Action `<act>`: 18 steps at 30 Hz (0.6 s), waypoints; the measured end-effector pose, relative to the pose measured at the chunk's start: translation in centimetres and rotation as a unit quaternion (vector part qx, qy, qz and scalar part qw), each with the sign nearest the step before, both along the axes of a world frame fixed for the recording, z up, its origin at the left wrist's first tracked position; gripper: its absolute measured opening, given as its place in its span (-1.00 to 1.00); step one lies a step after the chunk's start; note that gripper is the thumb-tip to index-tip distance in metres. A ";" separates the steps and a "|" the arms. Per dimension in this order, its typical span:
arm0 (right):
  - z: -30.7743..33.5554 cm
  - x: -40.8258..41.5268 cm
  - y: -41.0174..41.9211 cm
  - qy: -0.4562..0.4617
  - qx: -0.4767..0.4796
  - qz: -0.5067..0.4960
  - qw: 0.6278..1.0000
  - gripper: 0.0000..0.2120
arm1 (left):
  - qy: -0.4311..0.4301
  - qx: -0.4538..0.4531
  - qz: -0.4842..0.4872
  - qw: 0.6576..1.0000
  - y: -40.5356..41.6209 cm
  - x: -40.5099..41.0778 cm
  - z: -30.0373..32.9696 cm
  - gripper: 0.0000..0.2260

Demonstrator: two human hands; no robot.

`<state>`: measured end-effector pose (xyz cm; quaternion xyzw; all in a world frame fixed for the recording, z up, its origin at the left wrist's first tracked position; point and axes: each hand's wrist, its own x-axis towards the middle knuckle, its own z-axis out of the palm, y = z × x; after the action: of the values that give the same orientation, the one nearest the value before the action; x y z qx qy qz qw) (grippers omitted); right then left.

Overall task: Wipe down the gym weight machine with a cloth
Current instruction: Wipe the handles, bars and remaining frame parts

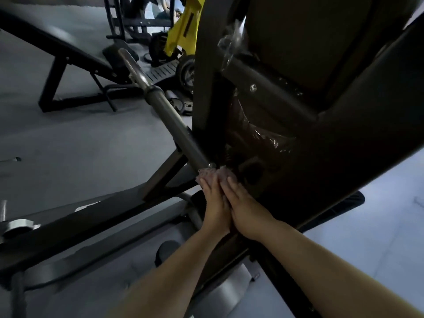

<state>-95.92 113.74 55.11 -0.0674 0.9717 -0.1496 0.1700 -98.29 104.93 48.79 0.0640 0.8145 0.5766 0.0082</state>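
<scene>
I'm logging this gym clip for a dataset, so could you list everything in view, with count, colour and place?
Cloth: one, pink, under both hands' fingertips, against the machine where the bar meets it.
Machine: one, black frame, fills the right and centre.
Bar: one, dark metal, runs diagonally from upper left to the cloth.
Bench: one, black, upper left on the grey floor.
Yellow machine: one, top centre, far back.
Weight plates: a few, black, on the floor behind the bar.
Left hand: flat, pressing the cloth.
Right hand: flat beside it, pressing the cloth.
</scene>
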 end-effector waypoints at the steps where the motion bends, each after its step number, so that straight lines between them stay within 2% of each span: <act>1: 0.2 0.1 0.0 0.004 -0.006 0.001 1.000 -0.32 | 0.006 -0.008 0.010 1.000 0.3 -0.3 0.1 -0.32; 2: 0.5 0.4 0.0 0.004 -0.012 -0.001 1.000 -0.31 | 0.001 0.006 0.026 1.000 0.6 -0.5 -0.1 -0.30; 4: 1.1 1.4 0.5 0.005 -0.021 -0.017 1.000 -0.35 | -0.050 0.036 0.047 0.997 1.2 -0.6 0.7 -0.41; 8: 1.3 4.9 2.6 0.006 0.008 -0.020 1.000 -0.34 | -0.124 0.102 0.127 0.979 2.1 -1.3 2.3 -0.39; 11: 1.4 7.2 4.2 0.009 0.001 -0.042 0.999 -0.40 | -0.133 0.074 0.171 0.974 2.7 -1.2 3.0 -0.36; 18: 1.6 11.3 7.4 -0.020 -0.028 -0.070 0.997 -0.42 | -0.132 0.013 0.161 0.978 4.4 3.0 3.0 -0.26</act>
<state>-84.63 121.11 56.68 -0.0012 0.9657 -0.1899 0.1770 -95.32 109.37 51.75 -0.1442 0.7983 0.5843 0.0216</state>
